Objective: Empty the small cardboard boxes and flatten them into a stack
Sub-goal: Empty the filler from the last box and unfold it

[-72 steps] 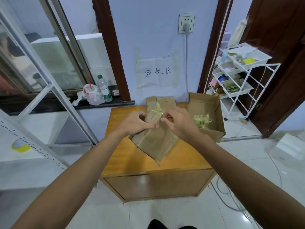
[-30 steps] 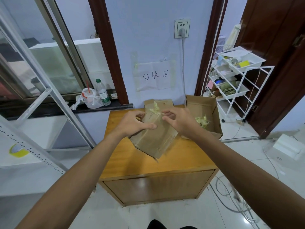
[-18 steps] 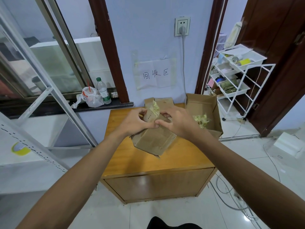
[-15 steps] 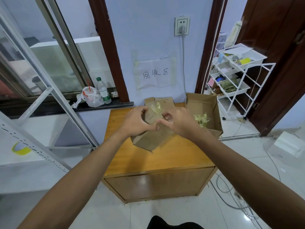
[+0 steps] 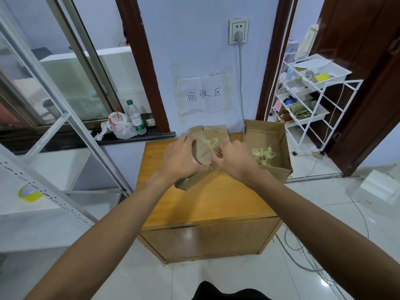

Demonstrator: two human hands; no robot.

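A small brown cardboard box (image 5: 202, 156) sits in the middle of the view, held just above the back half of a wooden cabinet top (image 5: 207, 204). My left hand (image 5: 184, 158) grips it, fingers curled over its far side and thumb lying along its near edge. A crumpled wad of yellowish packing tape (image 5: 209, 143) stands up from the box's upper end. My right hand (image 5: 234, 162) is closed in a pinch on a strand of that tape, thumb and forefinger together right beside the box.

A couple of seconds ago the box showed a long, broad face sloping down toward me. Now it is turned end-on, so only a short part peeks out below my left wrist, and the tape looks more bunched and lifted. I judge that the seal is peeling off. Once it is free, the box can be opened and pressed flat.

Just behind the box, flattened cardboard (image 5: 213, 130) lies at the back of the cabinet against the wall, likely the stack. To the right stands a larger open carton (image 5: 265, 133) holding a heap of tape scraps (image 5: 263, 155). On the wall above hangs a handwritten paper sign (image 5: 204, 94). To the left, a window ledge holds a plastic bottle (image 5: 135, 116) and a knotted bag (image 5: 121, 127).
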